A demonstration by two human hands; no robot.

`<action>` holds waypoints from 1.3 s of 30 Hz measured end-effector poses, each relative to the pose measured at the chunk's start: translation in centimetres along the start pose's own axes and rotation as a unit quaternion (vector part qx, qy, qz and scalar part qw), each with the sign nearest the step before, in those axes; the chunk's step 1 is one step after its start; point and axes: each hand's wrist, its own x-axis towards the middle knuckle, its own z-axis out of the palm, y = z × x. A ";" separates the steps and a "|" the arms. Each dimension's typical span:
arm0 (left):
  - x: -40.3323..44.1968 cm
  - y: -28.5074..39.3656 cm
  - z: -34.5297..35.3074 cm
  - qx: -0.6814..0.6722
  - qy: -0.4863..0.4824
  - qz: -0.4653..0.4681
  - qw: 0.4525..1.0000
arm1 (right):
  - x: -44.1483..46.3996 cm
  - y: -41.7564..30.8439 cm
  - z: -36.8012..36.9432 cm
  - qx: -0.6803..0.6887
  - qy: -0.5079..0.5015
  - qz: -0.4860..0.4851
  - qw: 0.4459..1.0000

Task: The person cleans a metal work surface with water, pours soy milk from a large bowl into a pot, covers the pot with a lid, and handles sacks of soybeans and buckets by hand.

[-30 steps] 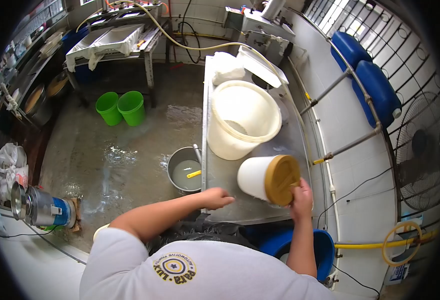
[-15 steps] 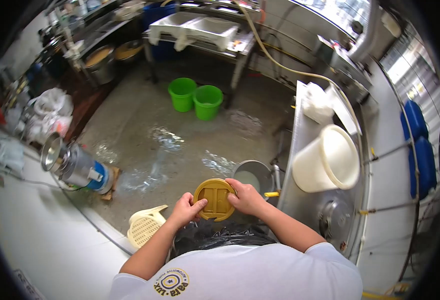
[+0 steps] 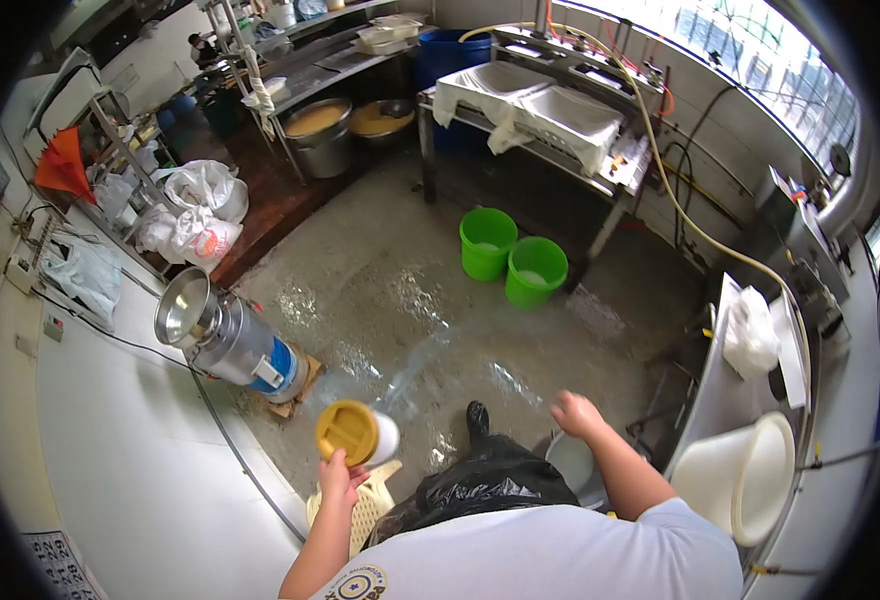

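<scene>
My left hand [image 3: 338, 482] is closed round a white jar [image 3: 384, 440] with a mustard-yellow screw lid [image 3: 345, 432]. The jar is tilted, and its lid faces up toward me. Below it stands a cream plastic chair [image 3: 365, 510], partly hidden by my arm and the jar. Away to the right, my right hand [image 3: 577, 413] has its fingers loosely curled, and I see nothing in them. Under that forearm a grey bucket [image 3: 567, 455] of pale liquid stands on the floor, partly covered.
A steel machine with a funnel [image 3: 245, 335] stands on wood at left. Two green buckets [image 3: 488, 245] are on the wet floor ahead. At right, a steel counter [image 3: 708, 385] bears a large white tub [image 3: 725, 475]. A table with cloth-lined trays [image 3: 570, 120] stands behind.
Both hands were on the yellow lid; now my right hand is off it, out to the right. The jar has moved left in my left hand. My view has turned left.
</scene>
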 end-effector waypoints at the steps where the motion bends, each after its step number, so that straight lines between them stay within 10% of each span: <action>1: 1.9 -0.1 -0.1 -0.013 0.048 0.021 0.999 | 1.9 4.1 2.5 -0.043 -0.023 0.043 0.998; 7: 7.9 5.9 4.6 -0.021 0.272 0.070 0.959 | 6.4 18.5 8.6 -0.078 -0.283 0.138 0.946; 12: 12.6 14.0 8.9 -0.141 0.192 0.067 0.969 | 15.2 15.6 4.0 0.034 -0.287 0.141 0.947; 20: 24.0 25.5 18.7 -0.151 0.193 0.111 0.963 | 42.1 -4.2 -9.0 0.148 -0.056 0.153 0.975; 31: 42.9 42.2 24.2 -0.071 0.193 0.031 0.978 | 63.3 -26.1 -14.4 -0.064 -0.188 -0.029 0.980; 39: 53.1 56.7 36.0 0.088 0.085 0.131 0.984 | 75.7 -43.5 -22.6 0.090 -0.019 -0.101 0.991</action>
